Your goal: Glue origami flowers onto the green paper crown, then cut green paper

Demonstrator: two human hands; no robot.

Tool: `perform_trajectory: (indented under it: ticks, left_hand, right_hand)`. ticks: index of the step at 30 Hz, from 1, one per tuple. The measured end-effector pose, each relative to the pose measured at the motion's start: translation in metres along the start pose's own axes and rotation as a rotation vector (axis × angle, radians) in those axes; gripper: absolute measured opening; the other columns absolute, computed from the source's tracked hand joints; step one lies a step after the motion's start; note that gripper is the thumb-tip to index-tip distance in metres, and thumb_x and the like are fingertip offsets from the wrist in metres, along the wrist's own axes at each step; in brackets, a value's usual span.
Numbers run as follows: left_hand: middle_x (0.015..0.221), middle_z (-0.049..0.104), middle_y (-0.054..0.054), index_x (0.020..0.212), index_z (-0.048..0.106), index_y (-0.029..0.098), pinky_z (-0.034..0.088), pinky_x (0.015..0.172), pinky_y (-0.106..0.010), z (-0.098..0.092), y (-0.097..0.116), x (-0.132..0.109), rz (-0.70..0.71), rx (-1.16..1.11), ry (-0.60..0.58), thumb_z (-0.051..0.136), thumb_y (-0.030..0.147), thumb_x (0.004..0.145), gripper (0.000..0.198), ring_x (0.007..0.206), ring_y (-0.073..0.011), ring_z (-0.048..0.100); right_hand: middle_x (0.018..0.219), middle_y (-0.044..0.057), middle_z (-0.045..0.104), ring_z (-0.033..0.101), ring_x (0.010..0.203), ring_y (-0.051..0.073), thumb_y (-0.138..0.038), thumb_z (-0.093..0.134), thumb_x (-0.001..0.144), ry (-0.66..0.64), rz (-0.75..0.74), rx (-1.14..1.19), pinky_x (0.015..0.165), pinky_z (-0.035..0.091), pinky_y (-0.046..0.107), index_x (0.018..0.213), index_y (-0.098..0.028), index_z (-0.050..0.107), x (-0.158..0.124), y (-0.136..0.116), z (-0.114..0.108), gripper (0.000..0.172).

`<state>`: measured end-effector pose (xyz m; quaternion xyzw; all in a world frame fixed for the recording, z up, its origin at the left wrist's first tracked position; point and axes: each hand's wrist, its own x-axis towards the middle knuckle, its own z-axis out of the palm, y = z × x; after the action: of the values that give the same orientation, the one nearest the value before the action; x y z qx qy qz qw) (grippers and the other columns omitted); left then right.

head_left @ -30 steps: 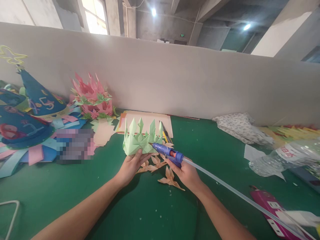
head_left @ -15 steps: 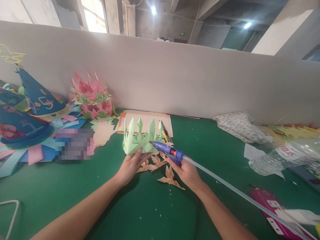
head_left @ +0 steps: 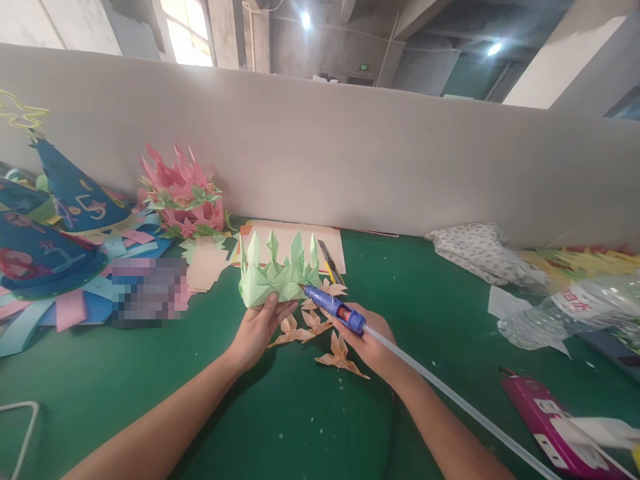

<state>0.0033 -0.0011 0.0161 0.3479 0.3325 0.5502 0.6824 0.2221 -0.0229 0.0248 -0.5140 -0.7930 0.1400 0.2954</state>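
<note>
My left hand (head_left: 257, 327) grips the lower edge of a light green folded paper crown (head_left: 277, 273) and holds it upright just above the green table (head_left: 300, 420). In my right hand (head_left: 373, 343) is a blue glue gun (head_left: 334, 308), fingers wrapped round its handle. Its nozzle touches the crown's lower right side. A long clear glue stick (head_left: 450, 397) trails from the gun's back toward the lower right. Several small peach paper flowers (head_left: 340, 353) lie on the table between my hands.
A pink paper crown (head_left: 183, 193) and blue party hats (head_left: 75, 193) sit at the left with paper strips. A peach sheet (head_left: 293, 240) and a yellow cutter (head_left: 330, 263) lie behind the crown. Cloth (head_left: 480, 253), a plastic bottle (head_left: 570, 313) and a magenta box (head_left: 550, 420) are at the right.
The green crown has shifted slightly left and turned in my left hand. The glue gun has tilted and its nozzle has moved down to the crown's lower right side.
</note>
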Motion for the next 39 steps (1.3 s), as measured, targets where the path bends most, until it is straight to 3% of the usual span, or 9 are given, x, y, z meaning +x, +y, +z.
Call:
perform_trajectory:
  ticks: [8,14,17,21,24,28,32,37,39]
  left_hand:
    - [0.112,0.065,-0.008,0.103,0.061,0.019,0.041,0.101,-0.040,0.001,0.003,0.002,0.042,0.037,0.018,0.057,0.040,0.080,0.031,0.112,-0.0252,0.055]
    - [0.115,0.063,-0.007,0.101,0.060,0.019,0.042,0.101,-0.039,-0.002,0.003,0.004,0.070,0.089,0.056,0.054,0.043,0.081,0.031,0.116,-0.0251,0.052]
    - [0.113,0.064,-0.007,0.095,0.061,0.019,0.042,0.101,-0.038,-0.001,0.006,0.004,0.077,0.063,0.084,0.055,0.042,0.081,0.028,0.115,-0.0252,0.053]
    - [0.112,0.064,-0.006,0.102,0.058,0.021,0.042,0.101,-0.039,0.002,0.009,0.004,0.092,0.031,0.121,0.057,0.041,0.079,0.031,0.114,-0.0246,0.054]
    - [0.120,0.060,-0.005,0.108,0.055,0.024,0.042,0.100,-0.040,0.001,0.010,0.004,0.133,0.013,0.115,0.057,0.042,0.079,0.034,0.116,-0.0245,0.052]
    - [0.121,0.059,-0.004,0.103,0.058,0.024,0.043,0.101,-0.041,0.000,0.011,0.003,0.137,-0.010,0.104,0.057,0.043,0.079,0.031,0.116,-0.0256,0.052]
    - [0.128,0.053,-0.001,0.112,0.054,0.028,0.044,0.100,-0.039,0.002,0.015,0.000,0.163,-0.050,0.136,0.057,0.040,0.080,0.034,0.117,-0.0242,0.051]
    - [0.126,0.055,-0.003,0.114,0.054,0.026,0.045,0.100,-0.039,0.002,0.013,-0.003,0.159,-0.053,0.140,0.057,0.037,0.081,0.035,0.113,-0.0232,0.054]
    - [0.124,0.057,-0.005,0.116,0.053,0.025,0.043,0.100,-0.041,0.002,0.011,-0.003,0.159,-0.038,0.135,0.058,0.038,0.080,0.039,0.114,-0.0243,0.054]
  right_hand:
    - [0.079,0.005,0.065,0.060,0.065,0.017,-0.041,0.048,0.086,-0.071,0.024,0.066,0.054,0.045,0.025,0.099,-0.018,0.057,0.000,0.000,0.001,0.028]
    - [0.049,-0.004,0.049,0.047,0.043,0.011,-0.046,0.049,0.084,0.053,0.212,0.528,0.044,0.040,0.022,0.087,-0.018,0.055,0.001,0.015,-0.003,0.029]
    - [0.057,-0.002,0.055,0.052,0.046,0.012,-0.053,0.044,0.084,0.195,0.314,0.629,0.043,0.040,0.023,0.086,-0.019,0.050,0.006,0.034,-0.012,0.034]
    - [0.066,0.005,0.063,0.059,0.057,0.017,-0.060,0.046,0.079,0.286,0.497,0.187,0.050,0.041,0.025,0.078,-0.016,0.059,0.007,0.064,-0.026,0.046]
    - [0.059,0.005,0.063,0.058,0.051,0.018,-0.062,0.045,0.077,0.202,0.549,-0.046,0.046,0.036,0.024,0.073,-0.016,0.063,0.005,0.077,-0.034,0.049]
    - [0.059,0.005,0.063,0.058,0.052,0.018,-0.060,0.049,0.075,0.177,0.562,-0.192,0.044,0.031,0.023,0.066,-0.018,0.061,0.004,0.078,-0.036,0.045]
    - [0.062,0.005,0.063,0.058,0.055,0.018,-0.058,0.051,0.076,0.185,0.572,-0.294,0.045,0.032,0.024,0.066,-0.018,0.057,0.003,0.079,-0.033,0.041]
    - [0.081,0.009,0.063,0.056,0.078,0.024,-0.044,0.053,0.081,0.360,0.283,-0.438,0.066,0.041,0.032,0.079,-0.017,0.057,0.006,0.066,-0.030,0.027]
    - [0.083,0.008,0.063,0.055,0.081,0.022,-0.034,0.048,0.086,0.281,0.128,-0.350,0.072,0.041,0.033,0.079,-0.019,0.058,0.008,0.052,-0.027,0.020]
